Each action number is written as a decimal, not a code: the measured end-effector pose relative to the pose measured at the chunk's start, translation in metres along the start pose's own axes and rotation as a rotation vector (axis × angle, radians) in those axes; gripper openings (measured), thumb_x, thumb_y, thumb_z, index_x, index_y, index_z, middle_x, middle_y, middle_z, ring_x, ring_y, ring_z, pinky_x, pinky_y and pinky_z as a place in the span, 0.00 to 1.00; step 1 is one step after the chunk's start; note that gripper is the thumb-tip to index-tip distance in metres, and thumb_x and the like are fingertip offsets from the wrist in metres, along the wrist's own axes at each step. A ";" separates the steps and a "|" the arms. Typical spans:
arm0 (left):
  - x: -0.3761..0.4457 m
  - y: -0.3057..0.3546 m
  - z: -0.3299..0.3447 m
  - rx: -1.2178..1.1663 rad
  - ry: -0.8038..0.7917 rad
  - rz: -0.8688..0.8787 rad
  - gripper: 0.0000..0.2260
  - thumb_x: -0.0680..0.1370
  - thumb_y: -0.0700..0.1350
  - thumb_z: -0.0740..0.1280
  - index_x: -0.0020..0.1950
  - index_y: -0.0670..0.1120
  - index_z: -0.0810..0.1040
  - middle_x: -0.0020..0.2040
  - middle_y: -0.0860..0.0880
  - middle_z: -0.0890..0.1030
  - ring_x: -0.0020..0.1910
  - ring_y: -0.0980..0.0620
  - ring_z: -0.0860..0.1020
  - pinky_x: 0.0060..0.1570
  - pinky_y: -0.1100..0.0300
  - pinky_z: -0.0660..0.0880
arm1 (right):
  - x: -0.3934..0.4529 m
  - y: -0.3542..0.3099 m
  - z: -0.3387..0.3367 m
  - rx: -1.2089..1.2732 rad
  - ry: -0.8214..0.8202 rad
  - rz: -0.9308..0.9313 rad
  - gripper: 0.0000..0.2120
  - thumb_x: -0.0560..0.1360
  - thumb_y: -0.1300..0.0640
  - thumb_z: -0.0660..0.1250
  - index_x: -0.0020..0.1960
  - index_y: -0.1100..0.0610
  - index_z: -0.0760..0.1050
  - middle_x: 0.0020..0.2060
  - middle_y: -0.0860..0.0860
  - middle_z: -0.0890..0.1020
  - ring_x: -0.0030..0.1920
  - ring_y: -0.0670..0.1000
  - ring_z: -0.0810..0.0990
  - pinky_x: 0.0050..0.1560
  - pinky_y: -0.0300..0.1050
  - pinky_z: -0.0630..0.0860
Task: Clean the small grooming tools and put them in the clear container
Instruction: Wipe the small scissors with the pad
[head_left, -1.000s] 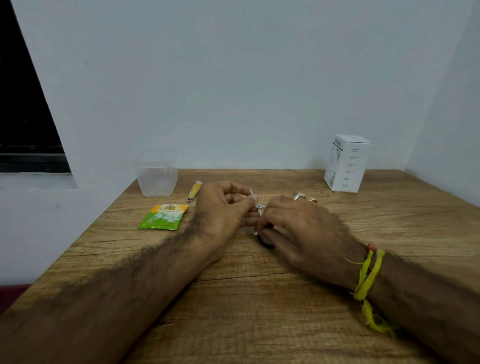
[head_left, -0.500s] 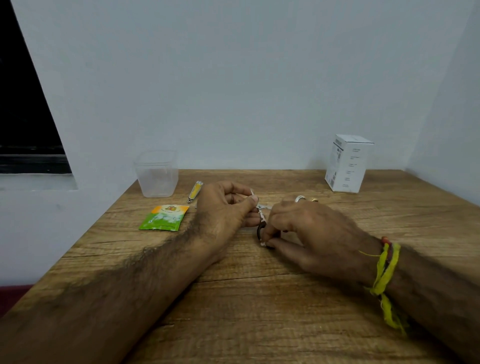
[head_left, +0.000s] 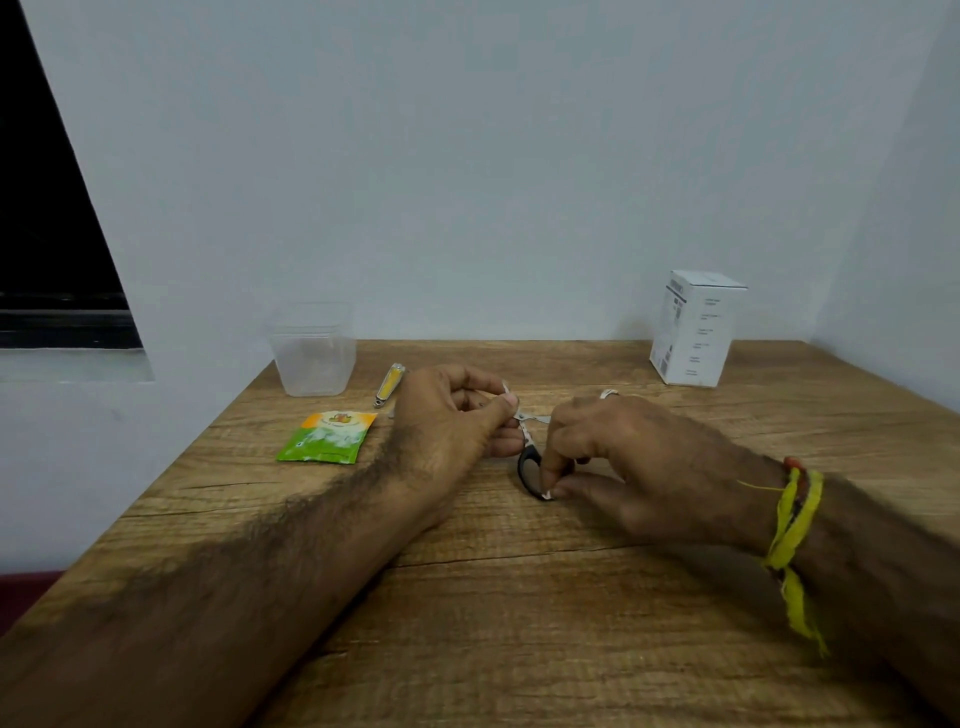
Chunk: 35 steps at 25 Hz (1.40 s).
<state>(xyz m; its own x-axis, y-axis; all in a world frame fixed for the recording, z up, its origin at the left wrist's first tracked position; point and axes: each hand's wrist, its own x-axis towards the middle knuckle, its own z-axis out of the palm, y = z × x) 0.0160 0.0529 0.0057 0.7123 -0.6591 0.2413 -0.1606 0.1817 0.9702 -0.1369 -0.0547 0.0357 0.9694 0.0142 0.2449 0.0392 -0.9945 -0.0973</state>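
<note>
Small scissors (head_left: 530, 457) lie between the hands, low over the counter (head_left: 519, 623). Left hand (head_left: 447, 421) pinches the blade end with curled fingers. Right hand (head_left: 623, 457) pinches the black handle loop. Both forearms rest on the counter. Clear container (head_left: 314, 351) stands beyond the left hand, near the wall.

A wooden tabletop (head_left: 519, 623) with a visible grain runs back to a pale wall (head_left: 467, 156). A green and orange sachet (head_left: 327, 436) lies flat toward the left side of it. A white cardboard box (head_left: 696, 327) with small print stands upright at the far right, close to the wall. A dark window opening (head_left: 47, 234) sits at the left edge.
</note>
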 end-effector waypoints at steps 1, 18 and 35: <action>0.000 0.000 -0.001 -0.002 0.004 0.000 0.05 0.76 0.34 0.73 0.50 0.36 0.80 0.32 0.44 0.81 0.30 0.50 0.83 0.30 0.61 0.81 | 0.001 0.001 0.000 -0.007 -0.002 -0.003 0.04 0.77 0.56 0.71 0.49 0.47 0.82 0.45 0.40 0.78 0.47 0.38 0.72 0.49 0.34 0.68; 0.001 -0.002 -0.001 -0.005 -0.012 0.041 0.03 0.76 0.33 0.72 0.48 0.37 0.80 0.29 0.47 0.81 0.30 0.51 0.83 0.31 0.59 0.81 | 0.010 0.002 0.027 -0.026 0.336 -0.077 0.08 0.77 0.55 0.63 0.50 0.52 0.80 0.48 0.45 0.80 0.48 0.47 0.78 0.44 0.48 0.78; 0.000 0.000 0.000 -0.002 -0.029 -0.003 0.04 0.76 0.33 0.72 0.49 0.36 0.80 0.32 0.43 0.83 0.30 0.48 0.84 0.31 0.59 0.81 | 0.010 0.018 0.027 0.011 0.325 -0.063 0.05 0.77 0.55 0.66 0.49 0.50 0.81 0.45 0.40 0.78 0.47 0.41 0.75 0.49 0.41 0.71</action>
<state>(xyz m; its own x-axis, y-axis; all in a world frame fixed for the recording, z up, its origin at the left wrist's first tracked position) 0.0161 0.0534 0.0053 0.6929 -0.6802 0.2392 -0.1571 0.1814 0.9708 -0.1198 -0.0692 0.0108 0.8371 0.0399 0.5456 0.1006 -0.9916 -0.0818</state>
